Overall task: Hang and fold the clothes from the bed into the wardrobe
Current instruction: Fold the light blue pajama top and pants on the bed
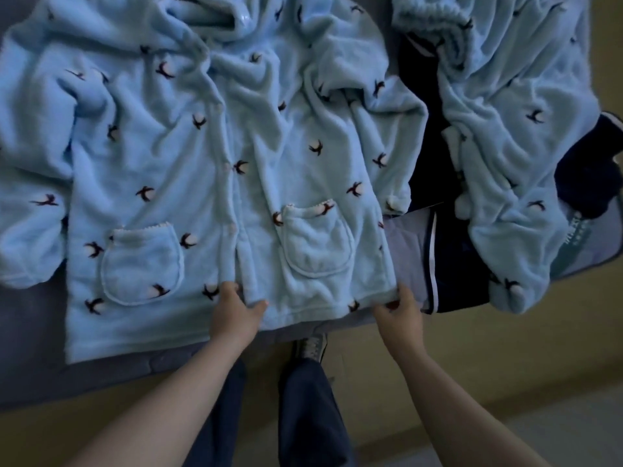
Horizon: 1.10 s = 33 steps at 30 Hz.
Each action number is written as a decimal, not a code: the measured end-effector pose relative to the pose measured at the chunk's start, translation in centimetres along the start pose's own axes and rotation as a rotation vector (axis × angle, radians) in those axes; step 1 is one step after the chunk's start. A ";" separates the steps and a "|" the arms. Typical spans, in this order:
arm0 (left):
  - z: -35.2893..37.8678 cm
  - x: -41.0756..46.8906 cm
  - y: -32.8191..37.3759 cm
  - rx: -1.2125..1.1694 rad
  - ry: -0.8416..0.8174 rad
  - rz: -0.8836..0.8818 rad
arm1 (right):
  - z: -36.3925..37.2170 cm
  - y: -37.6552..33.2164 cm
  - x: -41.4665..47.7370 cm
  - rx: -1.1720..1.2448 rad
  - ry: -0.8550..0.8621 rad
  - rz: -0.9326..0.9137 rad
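A light blue fleece pyjama jacket point(209, 156) with dark bird prints and two front pockets lies spread face up on the bed point(30, 325). My left hand point(236, 311) pinches the hem of its right front panel near the button line. My right hand point(399, 315) grips the same hem at the panel's outer corner. Matching light blue fleece trousers point(512, 129) lie crumpled to the right, partly over a dark navy garment point(448, 257) with a white stripe.
The bed's front edge runs just below the jacket hem. Beyond it lies a yellowish floor point(505, 365), where my legs in dark trousers and one shoe point(310, 345) stand close to the bed. A pale printed item point(573, 244) peeks out at the bed's right edge.
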State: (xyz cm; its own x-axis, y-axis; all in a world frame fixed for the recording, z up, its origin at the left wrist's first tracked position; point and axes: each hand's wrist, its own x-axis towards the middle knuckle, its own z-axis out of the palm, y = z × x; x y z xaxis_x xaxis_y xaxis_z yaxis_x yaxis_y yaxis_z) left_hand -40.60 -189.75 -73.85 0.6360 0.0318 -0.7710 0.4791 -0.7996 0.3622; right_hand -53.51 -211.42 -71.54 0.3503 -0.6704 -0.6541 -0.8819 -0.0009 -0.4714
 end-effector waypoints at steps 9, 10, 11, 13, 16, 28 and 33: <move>-1.0 -0.6 -2.0 0.167 -0.026 0.052 | -1.1 1.2 -1.5 0.167 0.180 0.052; -1.2 -0.7 -2.0 0.175 -0.028 0.033 | -1.2 1.6 -1.8 0.152 0.176 0.074; -1.4 -0.8 -1.8 0.183 -0.018 0.008 | -1.2 2.0 -2.1 0.126 0.163 0.100; -1.6 -1.0 -1.6 0.242 0.030 -0.021 | -0.9 2.6 -2.4 0.073 0.130 0.150; -1.4 -1.6 -1.3 0.401 0.061 -0.018 | -0.2 2.0 -2.1 -0.027 0.132 0.156; -4.8 -2.7 -1.6 0.201 0.285 0.320 | 4.3 -3.9 -2.9 -0.265 -0.056 -0.252; -4.1 -3.5 -3.4 0.215 -0.099 0.373 | 6.5 -4.0 -3.8 -0.375 -0.375 -0.234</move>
State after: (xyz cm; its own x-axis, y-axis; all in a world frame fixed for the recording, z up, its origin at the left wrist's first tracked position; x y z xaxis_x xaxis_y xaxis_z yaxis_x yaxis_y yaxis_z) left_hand -41.97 -184.72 -70.22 0.6759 -0.3316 -0.6581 0.0843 -0.8524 0.5161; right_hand -49.21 -204.05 -71.01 0.5769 -0.3121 -0.7548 -0.7952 -0.4257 -0.4318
